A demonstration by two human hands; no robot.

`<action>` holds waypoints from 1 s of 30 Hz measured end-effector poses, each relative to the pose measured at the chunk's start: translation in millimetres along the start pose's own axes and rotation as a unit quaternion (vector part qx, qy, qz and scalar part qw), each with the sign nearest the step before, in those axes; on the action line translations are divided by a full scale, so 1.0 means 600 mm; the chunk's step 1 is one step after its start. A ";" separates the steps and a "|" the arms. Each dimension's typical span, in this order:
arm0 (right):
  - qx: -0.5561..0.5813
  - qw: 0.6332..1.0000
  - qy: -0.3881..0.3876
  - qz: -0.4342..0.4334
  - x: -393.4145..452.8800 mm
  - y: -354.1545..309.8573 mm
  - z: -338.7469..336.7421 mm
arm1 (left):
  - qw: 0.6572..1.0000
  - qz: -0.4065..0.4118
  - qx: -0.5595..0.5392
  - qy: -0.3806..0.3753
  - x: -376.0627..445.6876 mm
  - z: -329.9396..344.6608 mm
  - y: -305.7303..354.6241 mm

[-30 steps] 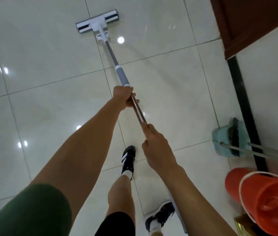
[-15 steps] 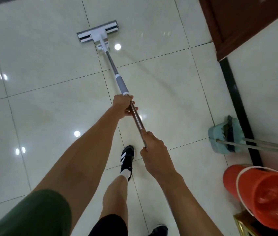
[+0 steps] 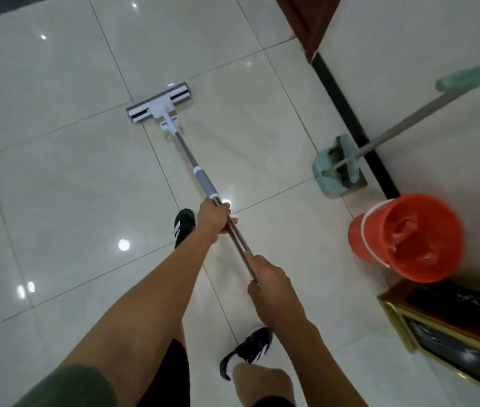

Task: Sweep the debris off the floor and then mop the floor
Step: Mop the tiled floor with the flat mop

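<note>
Head view. The mopping step is judged to be in hand: a flat mop [image 3: 158,106] is held with its head flat on the tiled floor [image 3: 56,201] at upper centre of the frame. The left hand [image 3: 213,220] is wrapped closed around the metal shaft just below the grey sleeve; the right hand [image 3: 268,277] is closed on the shaft's upper end. A broom and dustpan [image 3: 339,168] and an orange bucket [image 3: 406,236] are seen against the wall at right. Open tiles are offered at left and top; the next stroke is best kept clear of the black skirting [image 3: 347,113]
</note>
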State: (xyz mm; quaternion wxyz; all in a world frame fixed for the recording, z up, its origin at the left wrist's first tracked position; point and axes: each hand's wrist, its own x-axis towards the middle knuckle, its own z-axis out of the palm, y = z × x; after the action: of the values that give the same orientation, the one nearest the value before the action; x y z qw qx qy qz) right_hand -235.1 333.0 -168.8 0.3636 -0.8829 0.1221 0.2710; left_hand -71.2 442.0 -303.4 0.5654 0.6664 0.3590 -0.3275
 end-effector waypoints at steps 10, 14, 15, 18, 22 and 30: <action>-0.014 1.000 -0.013 0.002 -0.085 0.044 0.017 | 0.999 0.020 0.042 0.017 -0.070 0.024 -0.069; -0.032 0.999 -0.025 0.007 -0.058 0.006 0.024 | 0.998 0.017 0.050 0.020 -0.048 -0.007 -0.037; -0.029 0.999 -0.024 0.009 -0.050 -0.006 0.024 | 0.998 0.014 0.052 0.021 -0.040 -0.013 -0.027; -0.021 1.000 -0.021 0.009 -0.005 -0.048 0.031 | 0.998 0.021 0.051 0.034 -0.001 -0.039 0.011; -0.019 1.000 -0.011 0.003 0.093 -0.117 0.036 | 0.997 0.028 0.061 0.027 0.072 -0.083 0.104; -0.006 0.999 0.017 0.049 0.377 -0.281 -0.012 | 0.995 0.024 0.100 0.000 0.270 -0.155 0.372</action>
State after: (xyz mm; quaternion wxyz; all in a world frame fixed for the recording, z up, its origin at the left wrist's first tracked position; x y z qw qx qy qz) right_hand 23.6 442.3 -195.9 0.3422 -0.8825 0.1696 0.2745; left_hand 206.4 528.4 -310.8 0.5036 0.7279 0.3083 -0.3485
